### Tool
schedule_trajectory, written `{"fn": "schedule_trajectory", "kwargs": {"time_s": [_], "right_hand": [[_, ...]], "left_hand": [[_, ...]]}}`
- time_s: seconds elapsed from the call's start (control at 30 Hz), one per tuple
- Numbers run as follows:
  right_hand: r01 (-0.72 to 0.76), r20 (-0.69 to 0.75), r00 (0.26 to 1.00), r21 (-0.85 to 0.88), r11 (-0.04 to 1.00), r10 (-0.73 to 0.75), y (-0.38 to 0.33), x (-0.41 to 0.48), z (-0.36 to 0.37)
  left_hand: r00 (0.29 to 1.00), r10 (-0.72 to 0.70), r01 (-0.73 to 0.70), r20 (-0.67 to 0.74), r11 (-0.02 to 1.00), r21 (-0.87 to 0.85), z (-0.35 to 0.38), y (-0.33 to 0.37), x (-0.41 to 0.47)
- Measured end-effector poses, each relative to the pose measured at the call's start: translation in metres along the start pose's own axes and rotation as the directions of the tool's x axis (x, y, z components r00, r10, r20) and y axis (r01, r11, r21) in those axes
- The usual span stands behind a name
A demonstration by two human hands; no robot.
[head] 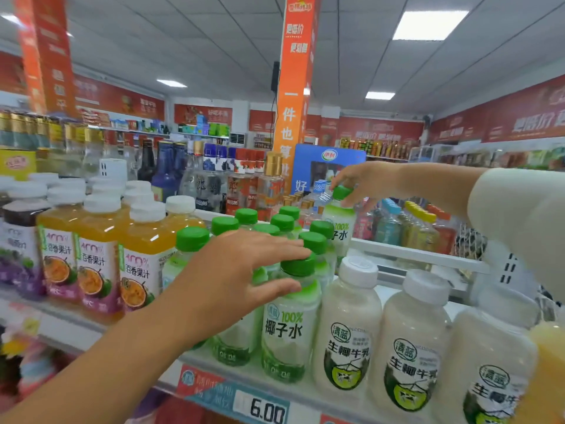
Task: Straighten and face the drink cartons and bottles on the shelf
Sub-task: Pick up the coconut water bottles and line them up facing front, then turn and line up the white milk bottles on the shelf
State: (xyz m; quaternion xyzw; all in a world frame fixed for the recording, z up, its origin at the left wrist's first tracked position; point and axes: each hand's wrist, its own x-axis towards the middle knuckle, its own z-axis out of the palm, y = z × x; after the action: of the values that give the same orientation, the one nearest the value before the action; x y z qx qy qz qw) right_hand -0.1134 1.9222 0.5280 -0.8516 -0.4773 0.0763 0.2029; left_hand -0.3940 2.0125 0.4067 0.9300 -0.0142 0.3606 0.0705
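Note:
Green-capped coconut water bottles stand in rows on the top shelf (214,367). My left hand (241,270) reaches over them with fingers spread, the fingertips touching the front bottle (289,319) near its cap and the thumb against its shoulder. My right hand (362,182) grips the green cap of a coconut water bottle (339,221) lifted at the back of the rows. White-capped coconut milk bottles (347,332) stand to the right, labels facing forward.
Orange passion fruit juice bottles (97,258) and a purple juice bottle (18,249) stand at the left. Liquor bottles (241,179) fill the shelf behind. A price tag reading 6.00 (264,410) hangs on the shelf edge. An orange pillar (295,87) rises behind.

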Motion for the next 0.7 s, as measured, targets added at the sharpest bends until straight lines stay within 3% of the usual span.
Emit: {"fn": "schedule_trajectory", "kwargs": {"time_s": [0.3, 0.6, 0.7], "right_hand": [[0.058, 0.145, 0.987, 0.069, 0.996, -0.068, 0.012, 0.021, 0.035], [0.048, 0.146, 0.988, 0.005, 0.999, -0.049, 0.012, 0.020, 0.041], [0.040, 0.211, 0.977, -0.057, 0.998, -0.027, 0.008, 0.013, 0.036]], "left_hand": [[0.998, -0.022, 0.022, -0.059, 1.000, -0.007, 0.004, 0.003, -0.002], [0.996, -0.040, 0.041, -0.083, 0.999, 0.004, 0.006, 0.003, -0.001], [0.995, -0.053, 0.055, -0.085, 0.998, 0.027, 0.006, 0.006, -0.002]]}}
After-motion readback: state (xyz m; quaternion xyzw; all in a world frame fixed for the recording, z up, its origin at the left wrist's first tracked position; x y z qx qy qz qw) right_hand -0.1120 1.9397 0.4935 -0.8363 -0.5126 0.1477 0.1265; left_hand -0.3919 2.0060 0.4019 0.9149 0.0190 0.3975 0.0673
